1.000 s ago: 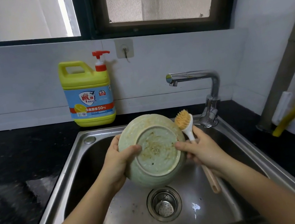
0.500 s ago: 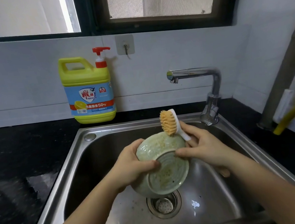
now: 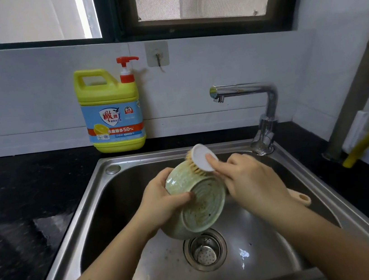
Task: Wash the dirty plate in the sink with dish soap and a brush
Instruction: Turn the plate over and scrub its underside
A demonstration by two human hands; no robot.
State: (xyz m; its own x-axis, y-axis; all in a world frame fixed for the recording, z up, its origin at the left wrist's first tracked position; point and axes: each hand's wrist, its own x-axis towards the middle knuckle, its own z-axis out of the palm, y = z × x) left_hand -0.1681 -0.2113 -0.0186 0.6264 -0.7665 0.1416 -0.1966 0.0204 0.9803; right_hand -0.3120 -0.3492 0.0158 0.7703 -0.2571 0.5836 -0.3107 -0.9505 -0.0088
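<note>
Left hand point(image 3: 161, 204) grips the soiled pale-green ceramic plate point(image 3: 199, 199) over the steel sink point(image 3: 89, 215); right hand point(image 3: 248, 183) holds the white wooden-handled brush point(image 3: 201, 158), bristles on its rim

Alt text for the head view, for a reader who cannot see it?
Over a steel sink, the left hand holds a dirty green plate tilted while the right hand presses a brush against its upper edge. A yellow soap bottle stands on the counter behind.

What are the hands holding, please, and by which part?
The left hand grips the dirty green ceramic plate by its rim; the right hand holds the white-headed wooden brush by its handle.
</note>
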